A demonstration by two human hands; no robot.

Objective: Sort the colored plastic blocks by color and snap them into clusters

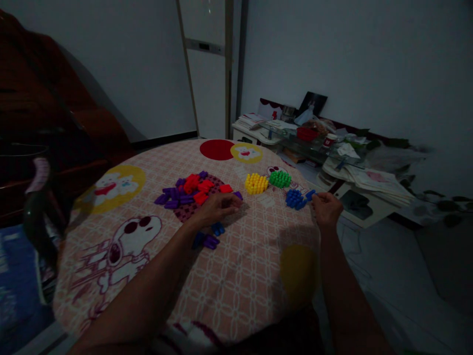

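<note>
My right hand (pixel 327 208) is at the table's right edge, its fingers pinched on a blue toy block (pixel 310 195). Just left of that lies a cluster of blue blocks (pixel 294 198). My left hand (pixel 223 206) hovers over the middle of the table, fingers loosely bent and apart, with no held thing visible. Right by its fingertips is a purple block (pixel 238 195). Beyond it, red blocks (pixel 192 183) and purple blocks (pixel 172 197) form a loose heap. A yellow cluster (pixel 256 183) and a green cluster (pixel 280 179) of knobbly blocks sit further back.
Near my left forearm lie a few loose blue and purple blocks (pixel 210 241). A patterned cloth covers the round table (pixel 236 291). Behind it to the right is a cluttered low cabinet (pixel 271 135); a wooden bench (pixel 96 128) stands at left.
</note>
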